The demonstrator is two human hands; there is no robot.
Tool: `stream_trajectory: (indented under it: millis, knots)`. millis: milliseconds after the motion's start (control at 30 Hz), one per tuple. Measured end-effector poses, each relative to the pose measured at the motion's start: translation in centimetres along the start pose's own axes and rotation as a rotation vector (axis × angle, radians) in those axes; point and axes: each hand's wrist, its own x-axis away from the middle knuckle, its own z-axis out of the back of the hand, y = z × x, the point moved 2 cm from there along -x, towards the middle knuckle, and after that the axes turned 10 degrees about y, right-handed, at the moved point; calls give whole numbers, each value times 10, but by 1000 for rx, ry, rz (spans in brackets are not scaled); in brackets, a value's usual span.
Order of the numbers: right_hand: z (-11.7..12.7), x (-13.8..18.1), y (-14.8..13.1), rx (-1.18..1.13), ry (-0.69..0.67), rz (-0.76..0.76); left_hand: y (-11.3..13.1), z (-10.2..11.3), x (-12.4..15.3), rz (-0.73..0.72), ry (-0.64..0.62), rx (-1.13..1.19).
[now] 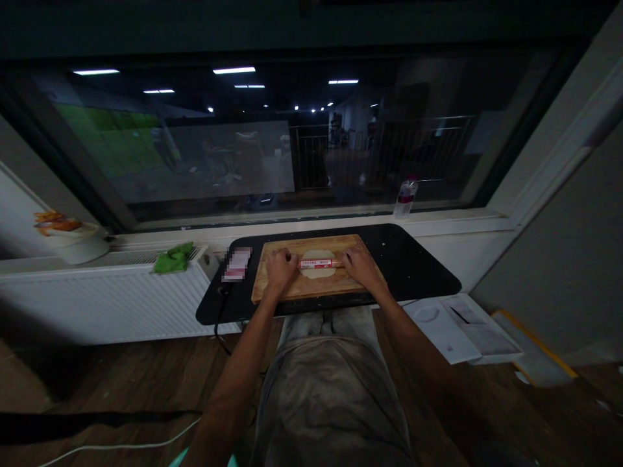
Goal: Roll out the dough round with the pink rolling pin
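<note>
A rolling pin [316, 263] with a red and white printed label lies across a flat round of dough [318, 273]. The dough rests on a wooden cutting board [272, 293]. My left hand [281, 267] is closed around the pin's left end, and my right hand [357, 264] grips its right end. Between my hands the label and the middle of the pin show; both ends are hidden under my fingers. Pale dough spreads out above and below the pin.
The board lies on a black table [418, 275] by a window. Left of the board is a blurred pink-white packet [237, 264]. A green cloth [174, 257] and a white bowl [78, 243] sit on the radiator [146, 305]. A bottle [405, 196] stands on the sill; a white box [460, 327] is at lower right.
</note>
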Motion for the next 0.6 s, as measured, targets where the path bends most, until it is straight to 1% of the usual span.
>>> stream_trajectory:
  millis: [200,267,333,433,500,600]
  knots:
    - [-6,-2,4,50,-43,8,4,4,5,-12,-105,-99]
    - [-8,-1,6,60,-69,22,5,5,5,-31,-107,-135]
    - [-8,-1,7,62,-80,53,6,7,6,-83,-104,-175]
    - [-7,-1,8,59,-54,108,7,9,6,-156,-107,-226]
    - [-7,-1,8,51,-46,132,7,10,6,-161,-108,-251]
    - [-7,-3,6,74,-65,85,7,11,4,-167,-104,-276]
